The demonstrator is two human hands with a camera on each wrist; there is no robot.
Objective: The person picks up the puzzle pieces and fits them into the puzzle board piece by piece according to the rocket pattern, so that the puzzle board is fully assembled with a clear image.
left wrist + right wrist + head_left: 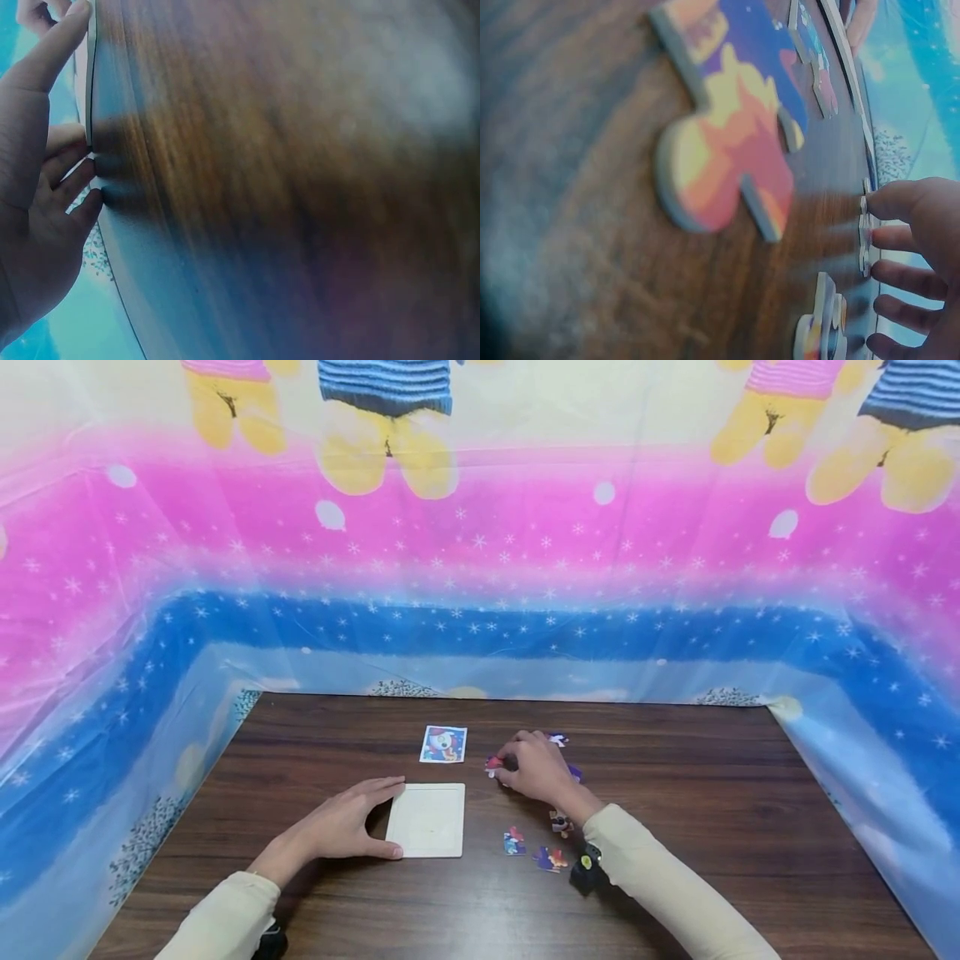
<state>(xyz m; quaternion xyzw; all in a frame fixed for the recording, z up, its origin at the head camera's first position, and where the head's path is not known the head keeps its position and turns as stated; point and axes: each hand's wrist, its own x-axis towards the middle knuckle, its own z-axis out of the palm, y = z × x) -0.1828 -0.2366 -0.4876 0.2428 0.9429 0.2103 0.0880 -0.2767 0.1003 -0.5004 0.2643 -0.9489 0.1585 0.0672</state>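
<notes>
A square, pale puzzle frame (426, 821) lies flat on the table. My left hand (337, 820) rests along its left side, with the thumb at the near corner and outstretched fingers at the far corner. In the left wrist view, the thumb (56, 52) touches the frame's thin edge. Farther right, my right hand (536, 766) pinches a red and purple jigsaw piece (492, 764) low at the tabletop, between thumb and fingers. Its fingers partly hide that piece. More jigsaw pieces lie around this hand, including a purple one (575, 772) beside the palm.
A small printed picture card (443, 744) lies beyond the frame. Loose jigsaw pieces include a blue and red one (513, 841), a purple and orange one (551, 858), one near the right wrist (561, 823) and a white and purple one (558, 739). Patterned cloth (480, 635) surrounds the table.
</notes>
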